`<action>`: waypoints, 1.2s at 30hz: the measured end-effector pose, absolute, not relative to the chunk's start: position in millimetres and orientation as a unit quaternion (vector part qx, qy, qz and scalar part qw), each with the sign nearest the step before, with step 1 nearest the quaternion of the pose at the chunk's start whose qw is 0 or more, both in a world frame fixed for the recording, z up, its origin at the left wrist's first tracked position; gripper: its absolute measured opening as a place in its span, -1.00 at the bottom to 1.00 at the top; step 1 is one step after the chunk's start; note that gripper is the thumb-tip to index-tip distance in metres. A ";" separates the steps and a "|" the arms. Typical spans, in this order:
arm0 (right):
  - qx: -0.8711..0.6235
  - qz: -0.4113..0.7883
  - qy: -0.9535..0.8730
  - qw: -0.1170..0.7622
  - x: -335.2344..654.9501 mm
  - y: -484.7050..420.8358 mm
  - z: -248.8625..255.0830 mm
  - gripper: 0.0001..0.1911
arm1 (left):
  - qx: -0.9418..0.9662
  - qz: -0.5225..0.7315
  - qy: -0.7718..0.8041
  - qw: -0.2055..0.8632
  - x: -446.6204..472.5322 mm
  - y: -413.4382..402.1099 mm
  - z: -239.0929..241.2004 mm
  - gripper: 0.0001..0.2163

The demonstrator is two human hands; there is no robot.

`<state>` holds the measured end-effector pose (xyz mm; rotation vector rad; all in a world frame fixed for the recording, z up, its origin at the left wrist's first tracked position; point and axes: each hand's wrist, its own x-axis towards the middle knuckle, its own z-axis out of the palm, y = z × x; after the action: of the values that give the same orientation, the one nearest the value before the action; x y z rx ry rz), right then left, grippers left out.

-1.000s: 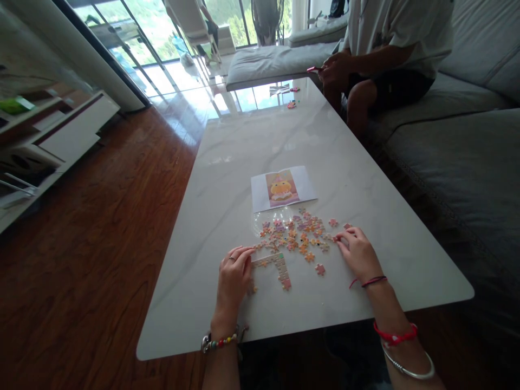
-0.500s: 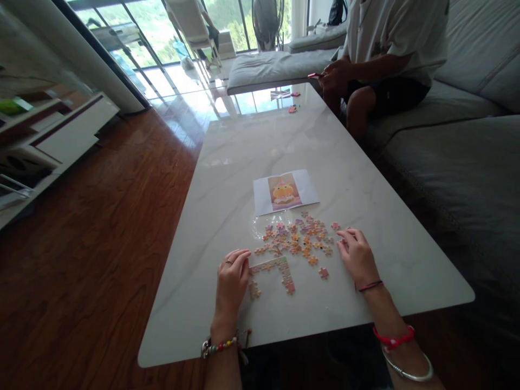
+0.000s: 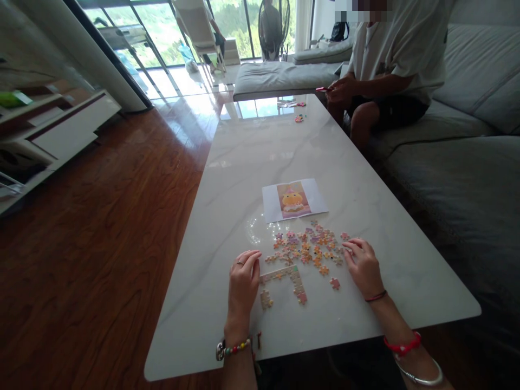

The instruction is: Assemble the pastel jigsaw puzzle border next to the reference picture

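Observation:
A scatter of small pastel jigsaw pieces (image 3: 309, 248) lies on the white marble table (image 3: 227, 227). A joined L-shaped strip of pieces (image 3: 289, 277) sits just in front of it. My left hand (image 3: 242, 284) rests flat beside the strip's left end, fingers loosely curled, holding nothing. My right hand (image 3: 363, 265) lies at the scatter's right edge, fingertips touching the pieces there, nothing gripped. A printed reference picture (image 3: 293, 199) of an orange character lies beyond the pieces.
Another person (image 3: 390, 59) sits on the grey sofa (image 3: 467, 157) at the table's far right, holding a pink object. A few small pink items (image 3: 299, 117) lie at the far end. Wooden floor (image 3: 101, 227) is on the left, with shelving (image 3: 44, 124) beyond.
The view has tilted up a little, so everything sits lower in frame. My right hand slid slightly back along the scatter's edge; my left hand stays beside the strip.

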<state>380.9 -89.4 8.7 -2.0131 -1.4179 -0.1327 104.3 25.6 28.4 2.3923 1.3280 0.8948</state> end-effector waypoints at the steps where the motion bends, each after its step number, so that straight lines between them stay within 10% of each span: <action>1: -0.767 -0.049 -0.547 0.332 379.8 -88.4 9.0 -0.79 | 0.822 0.311 0.459 0.134 104.1 26.4 29.0 -0.82; 36: -0.732 0.055 -0.609 0.300 369.5 -44.8 41.4 -0.83 | 0.789 0.290 0.519 0.157 83.7 31.9 27.1 -0.82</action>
<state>369.5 -44.8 41.4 -1.9430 -1.6158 0.1452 83.7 31.9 27.1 2.2577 1.4849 0.8286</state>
